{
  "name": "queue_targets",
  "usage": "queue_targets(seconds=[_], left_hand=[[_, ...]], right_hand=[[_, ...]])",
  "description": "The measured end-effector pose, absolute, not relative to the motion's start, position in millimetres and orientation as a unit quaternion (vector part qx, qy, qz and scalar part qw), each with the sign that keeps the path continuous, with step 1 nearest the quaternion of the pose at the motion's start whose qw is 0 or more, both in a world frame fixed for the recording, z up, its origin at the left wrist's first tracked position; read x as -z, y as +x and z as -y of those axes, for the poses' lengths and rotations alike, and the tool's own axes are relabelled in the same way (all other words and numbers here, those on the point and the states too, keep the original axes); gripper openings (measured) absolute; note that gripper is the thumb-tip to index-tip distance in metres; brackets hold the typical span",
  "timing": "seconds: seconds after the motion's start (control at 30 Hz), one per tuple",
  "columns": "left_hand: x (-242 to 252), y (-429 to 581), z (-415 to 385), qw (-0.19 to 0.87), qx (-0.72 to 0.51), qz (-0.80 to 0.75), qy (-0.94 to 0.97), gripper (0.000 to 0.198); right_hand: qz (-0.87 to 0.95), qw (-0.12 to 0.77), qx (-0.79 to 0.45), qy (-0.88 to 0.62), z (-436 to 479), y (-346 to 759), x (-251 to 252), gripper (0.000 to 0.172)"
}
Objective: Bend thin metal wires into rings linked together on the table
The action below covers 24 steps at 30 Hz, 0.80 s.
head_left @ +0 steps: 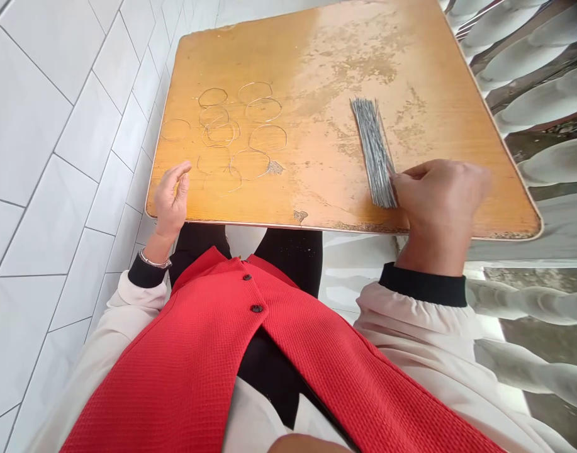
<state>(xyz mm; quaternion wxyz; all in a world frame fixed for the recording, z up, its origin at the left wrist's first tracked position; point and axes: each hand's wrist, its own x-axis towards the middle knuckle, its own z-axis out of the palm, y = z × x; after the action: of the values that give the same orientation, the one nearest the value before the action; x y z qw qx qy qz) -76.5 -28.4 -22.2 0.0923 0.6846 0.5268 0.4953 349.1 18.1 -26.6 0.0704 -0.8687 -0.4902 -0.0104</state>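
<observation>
A bundle of straight grey wires (372,151) lies on the right half of the wooden table. My right hand (442,189) is closed in a pinch at the bundle's lower right side, on a single wire (382,129) that lies slightly apart from the others. Its fingertips are partly hidden behind the hand. At the table's left front edge, my left hand (172,198) is open and holds nothing, its fingers loosely curved and the thumb apart. Beyond it, several thin wire rings (263,110) are spread over the left half, some of them overlapping.
The wooden table (316,63) has worn, peeling patches and a pale rim. A white tiled wall (75,132) runs along the left. White balusters (543,113) stand close on the right. My legs are under the table's front edge.
</observation>
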Motion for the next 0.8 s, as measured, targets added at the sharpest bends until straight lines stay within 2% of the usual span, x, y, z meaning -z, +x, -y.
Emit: queue_targets(seconds=[0.13, 0.5, 0.67, 0.8], left_hand=[[24.4, -78.0, 28.8, 0.097, -0.493, -0.528, 0.684, 0.049], [30.4, -76.9, 25.5, 0.075, -0.465, -0.523, 0.711, 0.044], [32.6, -72.1, 26.5, 0.023, -0.41, -0.508, 0.757, 0.041], [35.1, -64.5, 26.9, -0.001, -0.353, -0.488, 0.798, 0.039]], right_hand=[[0.479, 0.045, 0.009, -0.876, -16.1, 334.1, 13.2, 0.041], [0.489, 0.113, 0.026, -0.865, -0.4, 340.2, 2.4, 0.04], [0.544, 0.105, 0.009, -0.832, -3.3, 346.7, 14.8, 0.036], [0.52, 0.101, 0.041, -0.847, -3.7, 344.8, 14.1, 0.042]])
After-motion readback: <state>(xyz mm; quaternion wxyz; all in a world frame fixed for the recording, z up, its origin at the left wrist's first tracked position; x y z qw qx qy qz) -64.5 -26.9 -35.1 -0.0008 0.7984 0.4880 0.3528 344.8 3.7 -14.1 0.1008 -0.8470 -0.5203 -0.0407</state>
